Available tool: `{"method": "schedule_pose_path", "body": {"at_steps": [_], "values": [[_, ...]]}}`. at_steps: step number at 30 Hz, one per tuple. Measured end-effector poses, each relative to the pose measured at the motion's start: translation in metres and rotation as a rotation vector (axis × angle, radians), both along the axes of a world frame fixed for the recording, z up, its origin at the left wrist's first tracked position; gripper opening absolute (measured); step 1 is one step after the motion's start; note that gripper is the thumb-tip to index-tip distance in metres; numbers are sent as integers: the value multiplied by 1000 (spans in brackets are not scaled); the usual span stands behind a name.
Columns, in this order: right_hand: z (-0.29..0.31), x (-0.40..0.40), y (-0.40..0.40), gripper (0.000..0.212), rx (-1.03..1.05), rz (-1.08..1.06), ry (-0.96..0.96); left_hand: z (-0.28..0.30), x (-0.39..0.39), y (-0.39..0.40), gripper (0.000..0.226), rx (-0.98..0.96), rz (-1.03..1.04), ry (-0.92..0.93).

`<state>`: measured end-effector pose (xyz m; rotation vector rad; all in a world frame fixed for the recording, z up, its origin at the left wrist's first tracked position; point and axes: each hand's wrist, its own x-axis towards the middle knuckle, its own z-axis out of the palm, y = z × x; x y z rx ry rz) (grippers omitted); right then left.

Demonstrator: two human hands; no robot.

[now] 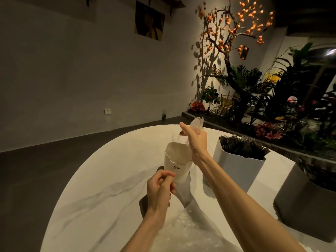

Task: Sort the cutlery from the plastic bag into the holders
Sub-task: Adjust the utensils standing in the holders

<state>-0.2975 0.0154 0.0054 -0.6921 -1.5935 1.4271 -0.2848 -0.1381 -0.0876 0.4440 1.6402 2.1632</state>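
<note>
My right hand is raised over the cream holder, gripping a bundle of clear plastic spoons with their bowls up and their handles pointing down into the holder's mouth. In front of that holder, my left hand pinches the gathered edge of the clear plastic bag, which lies on the white table near me. To the right stands a grey-white holder full of dark forks.
The round white marble table carries all of this. A dark grey holder stands at its right edge. Behind it are a planter bed with dark plants and a lit tree. Dark floor lies to the left.
</note>
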Motion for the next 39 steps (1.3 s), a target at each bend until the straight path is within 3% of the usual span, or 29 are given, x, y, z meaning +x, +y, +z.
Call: {"method": "schedule_pose_path", "body": {"at_steps": [3, 7, 12, 16, 20, 23, 29, 33, 36, 39], "values": [[-5, -3, 3, 37, 7, -3, -112, 0, 0, 0, 15, 3, -5, -7], [-12, 2, 2, 75, -32, -6, -196, 1, -1, -2, 14, 23, -5, -20], [-31, 18, -3, 45, -115, 59, -181, -1, -2, -1, 15, 39, 1, -32], [-36, 23, -4, 37, -108, 79, -104, -3, -3, -1, 14, 44, 2, -32], [-35, 26, 2, 43, 33, 81, -115, -3, -4, -1, 14, 52, 0, -35], [-32, 28, 4, 47, 259, 82, -152, -2, -3, -1, 14, 55, -4, -27], [-37, 31, 3, 25, 753, -3, -368, -2, -4, -1, 14, 57, 2, -37], [-37, 32, 2, 18, 800, 4, -245, -2, -3, -1, 15, 55, -2, -24], [-36, 31, -2, 24, 768, 99, -312, -3, -5, -1, 15, 45, 5, -19], [-36, 35, -3, 39, 796, 43, -367, -4, -5, -1, 15, 50, 6, -24]]}}
